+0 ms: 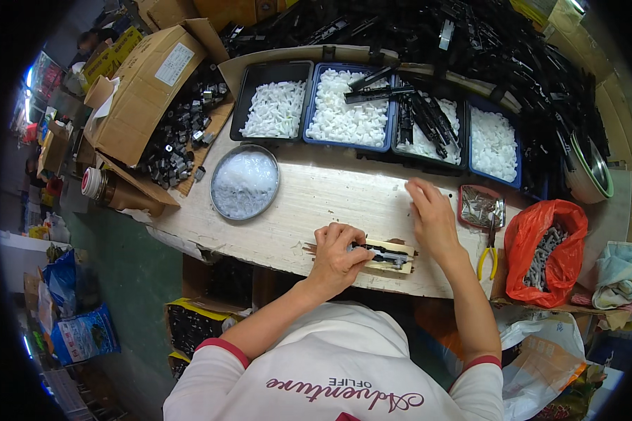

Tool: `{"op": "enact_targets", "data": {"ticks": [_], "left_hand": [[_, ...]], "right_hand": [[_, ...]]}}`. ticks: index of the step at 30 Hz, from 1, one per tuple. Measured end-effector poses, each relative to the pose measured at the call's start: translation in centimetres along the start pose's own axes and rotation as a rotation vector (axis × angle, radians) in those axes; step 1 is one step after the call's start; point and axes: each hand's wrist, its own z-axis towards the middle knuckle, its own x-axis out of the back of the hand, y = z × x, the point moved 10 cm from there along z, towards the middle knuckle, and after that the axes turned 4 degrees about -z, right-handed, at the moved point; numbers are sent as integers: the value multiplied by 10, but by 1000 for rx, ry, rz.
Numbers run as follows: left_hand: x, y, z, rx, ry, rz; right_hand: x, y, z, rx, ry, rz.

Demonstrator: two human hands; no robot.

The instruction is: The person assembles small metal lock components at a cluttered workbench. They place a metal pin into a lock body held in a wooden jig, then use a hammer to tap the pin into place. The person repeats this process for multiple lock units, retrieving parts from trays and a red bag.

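My left hand (338, 258) is closed over the left end of a narrow black and grey plastic part (393, 257), thumb and fingertips pinched together on it. The part lies in a pale wooden block (404, 267) at the table's front edge. My fingers hide its left end, where a small whitish bit shows by the thumb. My right hand (434, 219) is open and apart from the part, up and to its right, with fingers stretched toward the bins and nothing visible in them.
Trays of small white plastic pieces (277, 109) line the back, black parts (428, 119) lying across some. At left are a round tin (246, 184), a jar (109, 189) and a carton (147, 84); at right, a pin dish (479, 205), yellow-handled pliers (487, 261) and a red bag (541, 252).
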Motion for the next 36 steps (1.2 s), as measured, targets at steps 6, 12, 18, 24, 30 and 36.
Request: {"op": "enact_targets", "data": {"ticks": [6, 12, 18, 24, 30, 36], "left_hand": [[-1, -1, 0, 2, -5, -6], [-1, -2, 0, 6, -22, -2], [5, -5, 6, 44, -20, -17], [18, -35, 41, 83, 41, 171], [-11, -68, 55, 259, -252, 238], [10, -71, 46, 281, -79, -41]], "right_hand": [[-27, 9, 34, -53, -35, -336], [-41, 17, 31, -97, -172, -357], [-21, -3, 20, 4, -192, 31], [-1, 35, 4, -197, -84, 85], [-6, 19, -3, -254, -28, 93], [-42, 15, -5, -500, -55, 411]]}}
